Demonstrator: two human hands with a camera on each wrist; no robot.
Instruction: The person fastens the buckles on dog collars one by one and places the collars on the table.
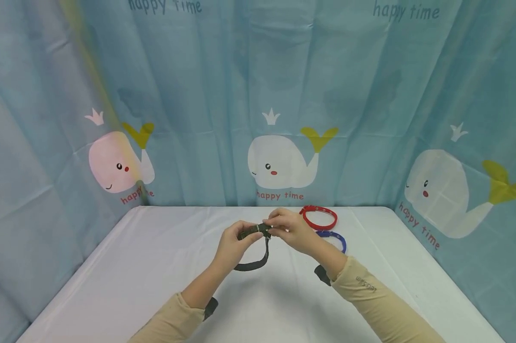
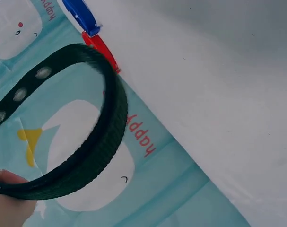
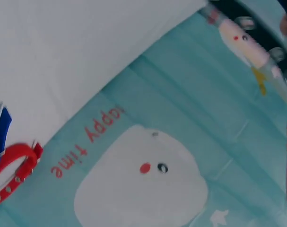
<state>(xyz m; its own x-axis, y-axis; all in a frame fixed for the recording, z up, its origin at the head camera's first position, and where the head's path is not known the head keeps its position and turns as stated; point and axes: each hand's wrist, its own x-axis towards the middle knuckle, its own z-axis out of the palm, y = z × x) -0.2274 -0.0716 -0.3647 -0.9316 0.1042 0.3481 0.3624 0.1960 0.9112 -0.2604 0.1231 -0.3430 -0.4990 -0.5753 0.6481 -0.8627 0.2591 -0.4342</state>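
Observation:
A dark green webbing collar (image 1: 254, 247) with metal eyelets hangs in a loop above the white table (image 1: 155, 267). My left hand (image 1: 234, 240) pinches its left end, and my right hand (image 1: 289, 229) pinches the buckle end right beside it. The left wrist view shows the collar's loop (image 2: 93, 142) close up, with eyelets along the strap and my left hand's fingers (image 2: 8, 201) on it at the lower left. In the right wrist view only a sliver of the dark strap (image 3: 233, 12) appears at the top.
A red collar (image 1: 319, 217) lies at the table's back, just right of my hands, with a blue collar (image 1: 336, 238) partly behind my right wrist. A whale-print curtain (image 1: 279, 119) encloses the table on three sides.

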